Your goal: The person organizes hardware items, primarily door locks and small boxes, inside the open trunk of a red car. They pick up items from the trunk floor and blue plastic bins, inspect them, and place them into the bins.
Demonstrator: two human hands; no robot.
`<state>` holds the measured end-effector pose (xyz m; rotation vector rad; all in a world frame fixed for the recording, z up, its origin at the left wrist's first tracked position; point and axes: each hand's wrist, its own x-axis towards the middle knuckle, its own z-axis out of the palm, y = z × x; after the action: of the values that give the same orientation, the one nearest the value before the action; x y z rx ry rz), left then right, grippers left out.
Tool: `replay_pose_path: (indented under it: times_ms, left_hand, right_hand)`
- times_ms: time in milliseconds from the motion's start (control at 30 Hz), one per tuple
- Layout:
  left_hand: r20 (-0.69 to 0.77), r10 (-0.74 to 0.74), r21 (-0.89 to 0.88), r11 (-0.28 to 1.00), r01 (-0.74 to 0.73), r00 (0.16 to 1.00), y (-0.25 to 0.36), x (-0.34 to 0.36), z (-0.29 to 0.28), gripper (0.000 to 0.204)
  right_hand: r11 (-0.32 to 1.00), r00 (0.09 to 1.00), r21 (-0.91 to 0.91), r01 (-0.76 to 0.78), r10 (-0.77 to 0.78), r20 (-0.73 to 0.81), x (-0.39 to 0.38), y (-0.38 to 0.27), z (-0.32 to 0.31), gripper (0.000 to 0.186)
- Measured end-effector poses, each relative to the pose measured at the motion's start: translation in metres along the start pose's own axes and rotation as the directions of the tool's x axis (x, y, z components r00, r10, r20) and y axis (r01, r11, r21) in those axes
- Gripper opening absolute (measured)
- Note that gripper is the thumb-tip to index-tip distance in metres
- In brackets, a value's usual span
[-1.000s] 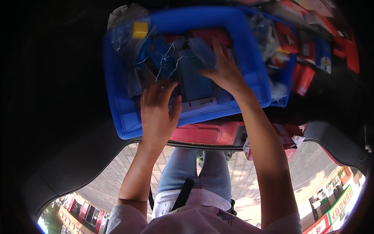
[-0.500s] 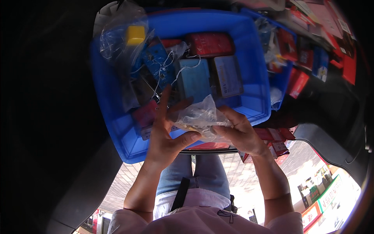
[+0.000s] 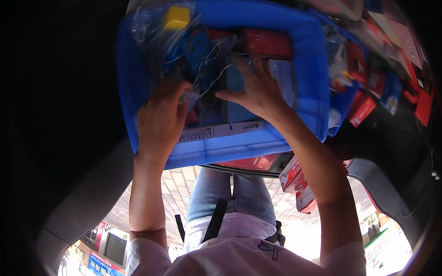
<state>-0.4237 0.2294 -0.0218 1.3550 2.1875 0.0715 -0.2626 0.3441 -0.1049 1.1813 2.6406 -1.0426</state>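
Both of my hands reach down into a blue plastic bin (image 3: 313, 99). My left hand (image 3: 159, 119) is at its left side, fingers curled round a clear plastic bag (image 3: 185, 95), of which only a bit shows. My right hand (image 3: 262, 94) is spread, thumb and fingers apart, over a light blue box (image 3: 237, 109), with nothing in its grasp; whether it touches the box I cannot tell. Between the hands a white cord (image 3: 216, 87) loops beside blue wrapped packs (image 3: 199, 50). A narrow printed box (image 3: 221, 130) lies along the near wall.
A red case (image 3: 267, 43) and a pale flat box (image 3: 285, 80) lie in the bin's right half. At the far left corner a clear bag holds a yellow block (image 3: 177, 17). More red boxes (image 3: 360, 108) crowd the right, and red-white cartons (image 3: 294, 177) stand by the near edge.
The clear bag was between both hands above the bin's near edge. Now my left hand has carried it down to the left inside the bin, and my right hand has let go and moved forward.
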Motion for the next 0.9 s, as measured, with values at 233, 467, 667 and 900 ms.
replay_pose_path:
  times_ms: [233, 467, 667, 900]
  left_hand:
    - [-0.275, 0.186, 0.41, 0.91, -0.06, 0.943, -0.006, 0.002, 0.001, 0.039]
    - [0.291, 0.192, -0.228, 0.965, -0.127, 0.937, 0.027, -0.006, 0.011, 0.059]
    - [0.453, 0.473, -0.179, 0.879, -0.442, 0.756, 0.069, 0.007, 0.018, 0.079]
    - [0.193, 0.514, -0.209, 0.854, -0.477, 0.836, 0.12, 0.006, 0.066, 0.065]
  right_hand:
    - [0.973, 0.986, 0.165, -0.16, 0.15, 0.071, 0.008, 0.001, 0.003, 0.077]
    - [0.565, 0.986, 0.812, -0.146, 0.151, 0.072, -0.035, 0.062, -0.054, 0.072]
    - [0.794, 0.995, 0.603, -0.08, 0.027, 0.096, -0.068, 0.076, -0.085, 0.055]
    - [0.917, 0.987, 0.397, 0.036, 0.029, -0.156, -0.126, 0.06, -0.075, 0.051]
